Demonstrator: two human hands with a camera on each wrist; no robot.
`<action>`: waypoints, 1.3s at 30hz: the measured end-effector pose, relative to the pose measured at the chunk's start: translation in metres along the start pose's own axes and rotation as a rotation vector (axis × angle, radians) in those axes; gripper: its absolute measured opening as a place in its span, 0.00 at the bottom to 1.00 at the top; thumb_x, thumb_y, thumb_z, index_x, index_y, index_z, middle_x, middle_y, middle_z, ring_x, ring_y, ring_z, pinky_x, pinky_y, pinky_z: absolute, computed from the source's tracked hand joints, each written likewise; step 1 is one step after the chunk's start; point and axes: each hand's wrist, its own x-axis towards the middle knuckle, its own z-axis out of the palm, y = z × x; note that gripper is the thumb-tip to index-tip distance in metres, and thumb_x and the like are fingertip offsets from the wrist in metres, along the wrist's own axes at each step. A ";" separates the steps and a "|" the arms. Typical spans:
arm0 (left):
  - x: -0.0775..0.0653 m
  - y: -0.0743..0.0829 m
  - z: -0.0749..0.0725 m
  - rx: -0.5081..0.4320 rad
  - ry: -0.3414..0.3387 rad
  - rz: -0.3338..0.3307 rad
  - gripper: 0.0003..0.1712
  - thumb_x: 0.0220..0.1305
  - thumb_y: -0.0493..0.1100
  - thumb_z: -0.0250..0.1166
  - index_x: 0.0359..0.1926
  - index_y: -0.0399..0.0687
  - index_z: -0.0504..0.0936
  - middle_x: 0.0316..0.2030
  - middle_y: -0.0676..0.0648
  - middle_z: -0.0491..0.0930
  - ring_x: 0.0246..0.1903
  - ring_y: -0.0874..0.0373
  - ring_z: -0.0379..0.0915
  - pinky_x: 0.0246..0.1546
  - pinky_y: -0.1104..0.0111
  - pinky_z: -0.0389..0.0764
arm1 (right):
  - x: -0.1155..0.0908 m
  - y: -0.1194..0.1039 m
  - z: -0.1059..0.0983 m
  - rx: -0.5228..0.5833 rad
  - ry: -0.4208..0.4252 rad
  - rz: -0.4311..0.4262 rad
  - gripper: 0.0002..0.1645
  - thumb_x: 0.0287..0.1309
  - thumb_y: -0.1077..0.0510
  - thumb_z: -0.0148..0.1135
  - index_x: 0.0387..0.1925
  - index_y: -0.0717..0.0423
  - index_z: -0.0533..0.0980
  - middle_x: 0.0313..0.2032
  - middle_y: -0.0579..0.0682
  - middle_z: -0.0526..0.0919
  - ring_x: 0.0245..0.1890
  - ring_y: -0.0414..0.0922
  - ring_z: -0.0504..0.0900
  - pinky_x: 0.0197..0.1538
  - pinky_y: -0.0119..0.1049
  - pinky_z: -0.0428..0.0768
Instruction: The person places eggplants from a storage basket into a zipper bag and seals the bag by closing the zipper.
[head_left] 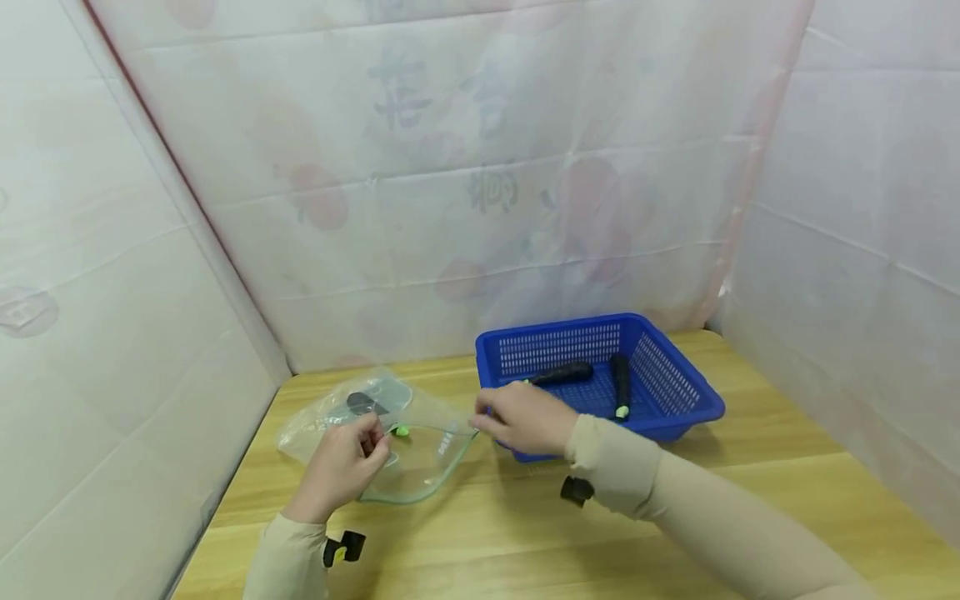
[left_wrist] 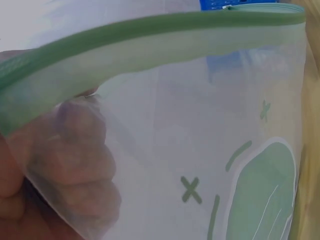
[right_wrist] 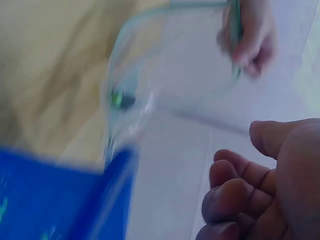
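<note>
My left hand (head_left: 341,467) pinches the green-edged rim of a clear zip bag (head_left: 322,421), its curled fingers showing through the plastic in the left wrist view. The bag lies on its side with its mouth spread toward me. Inside is a dark eggplant (head_left: 363,404) with a bright green stem end. My right hand (head_left: 528,417) is between the bag's right corner and the blue basket (head_left: 678,422). In the right wrist view its thumb (right_wrist: 267,137) stands apart from loosely bent fingers, with nothing between them. Two more dark eggplants (head_left: 621,383) lie in the basket.
The basket, with slotted walls, stands at the back right of the wooden table (head_left: 480,533). Printed white sheeting (head_left: 495,250) rises behind the table and along both sides.
</note>
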 end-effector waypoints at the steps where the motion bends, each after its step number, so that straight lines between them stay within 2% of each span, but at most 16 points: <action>1: 0.000 0.000 0.000 -0.003 -0.001 -0.006 0.17 0.58 0.32 0.63 0.21 0.56 0.70 0.13 0.63 0.67 0.09 0.70 0.57 0.10 0.74 0.62 | -0.002 0.006 -0.006 -0.008 0.015 0.009 0.14 0.70 0.45 0.51 0.40 0.47 0.78 0.26 0.35 0.79 0.20 0.31 0.74 0.27 0.31 0.76; 6: 0.002 -0.001 0.000 0.012 -0.027 -0.031 0.15 0.58 0.33 0.63 0.21 0.56 0.70 0.14 0.62 0.68 0.11 0.69 0.59 0.11 0.74 0.64 | -0.012 0.040 -0.025 -0.043 0.093 0.073 0.13 0.70 0.45 0.51 0.42 0.45 0.78 0.30 0.37 0.82 0.22 0.30 0.75 0.35 0.35 0.77; 16: 0.000 -0.001 0.005 0.008 -0.034 -0.018 0.16 0.58 0.33 0.63 0.21 0.57 0.70 0.13 0.63 0.67 0.10 0.70 0.59 0.11 0.74 0.64 | -0.022 0.079 -0.049 -0.084 0.125 0.199 0.13 0.69 0.46 0.52 0.44 0.48 0.77 0.32 0.41 0.83 0.24 0.32 0.77 0.37 0.39 0.78; 21: 0.001 0.001 0.007 0.002 -0.033 -0.014 0.16 0.58 0.33 0.63 0.21 0.57 0.70 0.13 0.64 0.68 0.10 0.70 0.60 0.11 0.74 0.64 | -0.027 0.094 -0.056 -0.098 0.133 0.241 0.12 0.69 0.48 0.53 0.42 0.49 0.78 0.27 0.40 0.81 0.20 0.36 0.75 0.34 0.39 0.76; 28: 0.003 0.003 0.010 -0.005 -0.042 -0.007 0.16 0.58 0.33 0.62 0.20 0.57 0.71 0.14 0.64 0.68 0.10 0.70 0.60 0.11 0.74 0.65 | -0.033 0.118 -0.063 -0.118 0.117 0.277 0.14 0.68 0.48 0.55 0.42 0.53 0.78 0.28 0.43 0.81 0.21 0.36 0.76 0.33 0.40 0.77; 39: -0.002 0.004 0.007 0.002 -0.034 -0.003 0.17 0.57 0.33 0.63 0.20 0.57 0.70 0.12 0.64 0.66 0.09 0.71 0.58 0.10 0.74 0.64 | -0.038 0.148 -0.077 -0.100 0.012 0.428 0.16 0.68 0.49 0.55 0.34 0.58 0.78 0.21 0.47 0.77 0.18 0.42 0.71 0.27 0.37 0.70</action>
